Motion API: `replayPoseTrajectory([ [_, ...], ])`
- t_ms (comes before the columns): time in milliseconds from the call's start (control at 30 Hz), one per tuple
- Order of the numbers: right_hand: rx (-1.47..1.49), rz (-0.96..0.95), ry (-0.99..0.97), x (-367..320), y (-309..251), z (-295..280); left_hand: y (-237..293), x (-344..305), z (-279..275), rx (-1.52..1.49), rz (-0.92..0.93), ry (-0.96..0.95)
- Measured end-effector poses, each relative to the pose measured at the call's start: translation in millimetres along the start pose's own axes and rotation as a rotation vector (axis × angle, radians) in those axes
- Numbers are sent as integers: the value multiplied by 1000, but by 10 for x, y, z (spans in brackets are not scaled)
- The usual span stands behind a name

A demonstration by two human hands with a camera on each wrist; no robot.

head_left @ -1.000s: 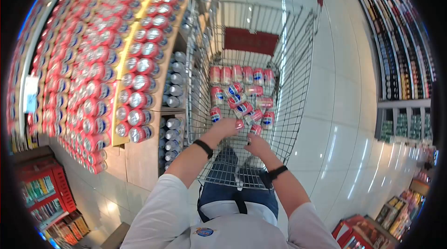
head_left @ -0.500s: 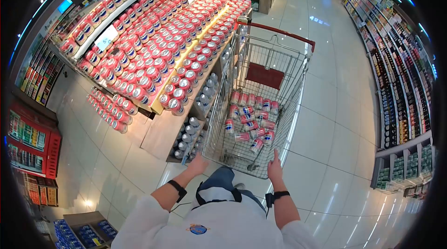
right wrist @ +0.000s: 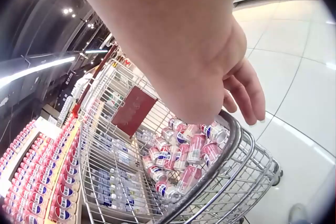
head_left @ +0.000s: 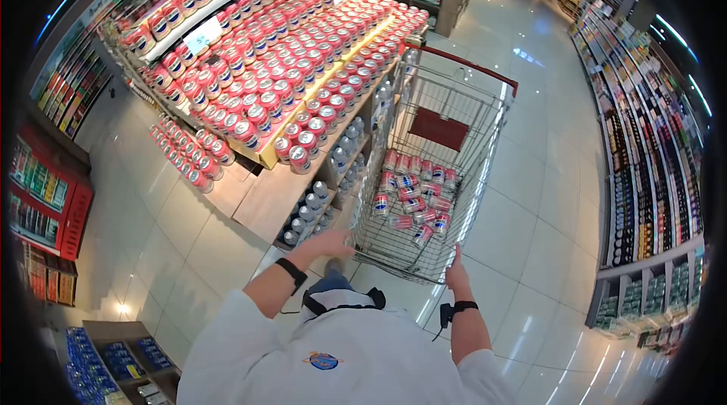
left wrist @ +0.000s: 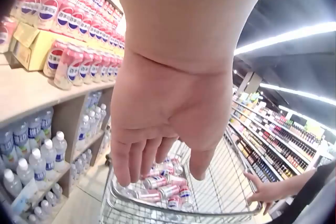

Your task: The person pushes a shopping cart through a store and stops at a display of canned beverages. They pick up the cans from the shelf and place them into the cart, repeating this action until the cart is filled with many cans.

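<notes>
Pink-and-cream soda cans (head_left: 410, 193) lie in the bottom of a wire shopping cart (head_left: 473, 181), some in a row at the far end and others lying at angles nearer me. My left hand (head_left: 331, 243) is by the cart's near left corner; in the left wrist view the left hand (left wrist: 170, 108) has its palm showing and its fingers relaxed, overlapping the cart rim (left wrist: 181, 214). At the near right corner is my right hand (head_left: 457, 275). In the right wrist view the right hand (right wrist: 231, 77) lies at the rim, its fingers hanging loosely on the outer side, holding no can.
A display of matching cans (head_left: 276, 87) slopes beside the cart's left side, with bottles (head_left: 307, 215) on shelves beneath it. A long shelf of bottles (head_left: 644, 162) runs along the right. Tiled floor (head_left: 522, 231) lies between. A red cooler (head_left: 45, 185) stands far left.
Both hands have come out from among the cans in the cart back to its near end. The head view has tilted up, and the left hand has moved closer to the near left corner.
</notes>
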State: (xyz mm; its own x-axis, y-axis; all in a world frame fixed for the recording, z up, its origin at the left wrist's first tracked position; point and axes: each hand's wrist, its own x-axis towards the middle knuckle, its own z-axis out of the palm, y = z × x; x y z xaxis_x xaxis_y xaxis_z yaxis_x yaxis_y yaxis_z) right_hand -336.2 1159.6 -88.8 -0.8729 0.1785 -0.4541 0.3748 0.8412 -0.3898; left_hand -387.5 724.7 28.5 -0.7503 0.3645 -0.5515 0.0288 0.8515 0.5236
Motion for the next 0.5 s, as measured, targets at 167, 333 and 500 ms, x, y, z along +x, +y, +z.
replayPoseTrajectory([
  [167,121,180,-114,-23,-123,-144,-663,-422,-1151,-298,-142,641],
  [333,-259,334,-112,72,-360,-97,-1311,-577,-2311,32,-140,1086],
  [500,-402,172,52,397,-1247,-416,-1745,-255,-2937,297,-239,1108],
])
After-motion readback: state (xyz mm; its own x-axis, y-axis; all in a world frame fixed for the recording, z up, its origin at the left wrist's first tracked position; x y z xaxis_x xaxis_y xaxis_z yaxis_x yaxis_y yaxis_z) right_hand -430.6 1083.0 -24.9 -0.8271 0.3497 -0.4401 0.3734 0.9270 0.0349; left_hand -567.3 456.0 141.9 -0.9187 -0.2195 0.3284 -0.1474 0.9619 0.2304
